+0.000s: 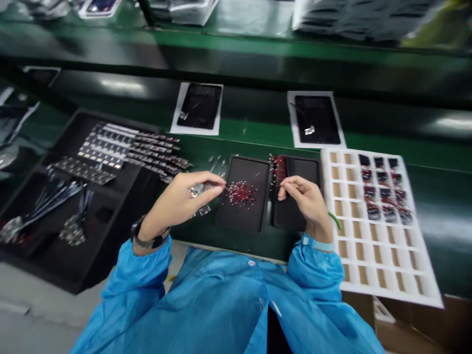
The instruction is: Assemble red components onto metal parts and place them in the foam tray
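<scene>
My left hand [188,196] is closed in a pinch on a small silvery part [194,192], held just left of a small black tray [243,216]. A heap of tiny red parts [240,192] lies on that tray. My right hand [306,199] hovers over a second black tray [308,169] with its fingers curled together; what they hold is too small to make out. More red parts [279,167] sit at the back between the two trays. Both arms wear blue sleeves.
A white foam grid tray [379,265] with dark components in its upper cells lies at the right. A large black tray [55,260] with metal strips [110,147] and cables fills the left. Two black devices on white sheets [199,106] [316,119] rest on the green belt behind.
</scene>
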